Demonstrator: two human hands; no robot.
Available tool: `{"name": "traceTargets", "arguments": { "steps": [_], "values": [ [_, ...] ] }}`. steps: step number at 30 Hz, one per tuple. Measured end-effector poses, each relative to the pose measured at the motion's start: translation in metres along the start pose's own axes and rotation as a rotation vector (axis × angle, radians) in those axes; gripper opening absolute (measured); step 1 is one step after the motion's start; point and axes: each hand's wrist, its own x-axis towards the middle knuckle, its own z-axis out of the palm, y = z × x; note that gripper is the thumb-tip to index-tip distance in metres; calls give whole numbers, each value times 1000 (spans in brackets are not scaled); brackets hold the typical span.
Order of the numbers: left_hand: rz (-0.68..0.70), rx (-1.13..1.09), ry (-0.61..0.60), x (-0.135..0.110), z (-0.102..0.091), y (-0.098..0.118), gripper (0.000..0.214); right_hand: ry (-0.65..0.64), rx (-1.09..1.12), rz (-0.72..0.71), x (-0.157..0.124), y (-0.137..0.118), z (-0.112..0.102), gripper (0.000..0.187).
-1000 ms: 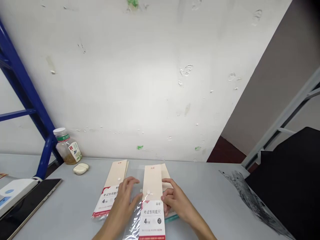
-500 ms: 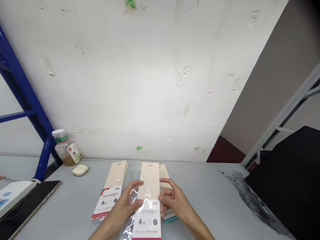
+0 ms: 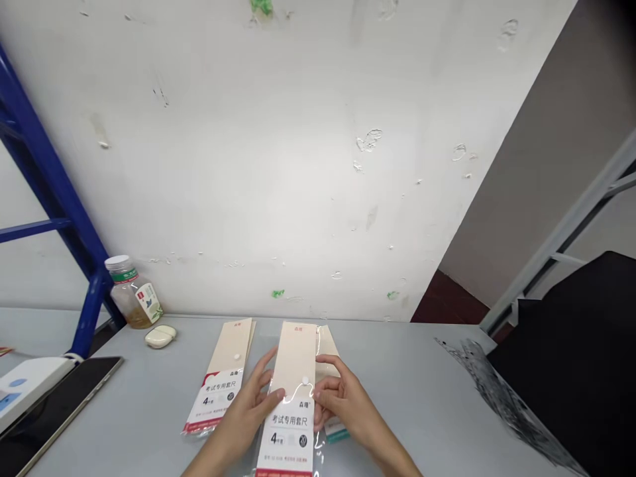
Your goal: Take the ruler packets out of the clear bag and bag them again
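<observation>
Both of my hands grip a long ruler-set card (image 3: 293, 391), beige on top and white with red trim below, sheathed in a clear plastic sleeve. My left hand (image 3: 251, 407) pinches its left edge with fingers closed on it. My right hand (image 3: 340, 401) pinches the right edge near the white button. A second identical packet (image 3: 221, 381) lies flat on the grey table (image 3: 412, 391) just left of my left hand. Another beige card (image 3: 328, 344) and a teal-edged item (image 3: 336, 434) lie partly hidden under my right hand.
A jar (image 3: 130, 291) and a cream earbud case (image 3: 160, 336) stand at the back left near a blue shelf post (image 3: 87, 311). A dark tablet (image 3: 50, 417) and a white device (image 3: 24, 391) lie at the left. A black cloth (image 3: 571, 358) covers the right side.
The held card has slid further up inside its sleeve and now stands higher and tilted slightly. My fingers shifted from lying over it to pinching both edges.
</observation>
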Motion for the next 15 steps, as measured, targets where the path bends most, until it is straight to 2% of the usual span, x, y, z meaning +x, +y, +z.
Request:
{"name": "traceTargets", "arguments": {
  "steps": [5,8,11,15],
  "values": [
    [37,36,-79,-7,4,1,96,-13,9,-5,-1,0,6,59],
    [72,128,-64,-5,2,-4,89,-27,12,-17,-4,-3,9,58],
    [143,253,77,3,-9,-9,84,-54,-8,-20,-6,-3,8,60],
    [126,380,305,11,-43,-9,78,-33,-115,-30,-6,-1,4,51]
  ]
}}
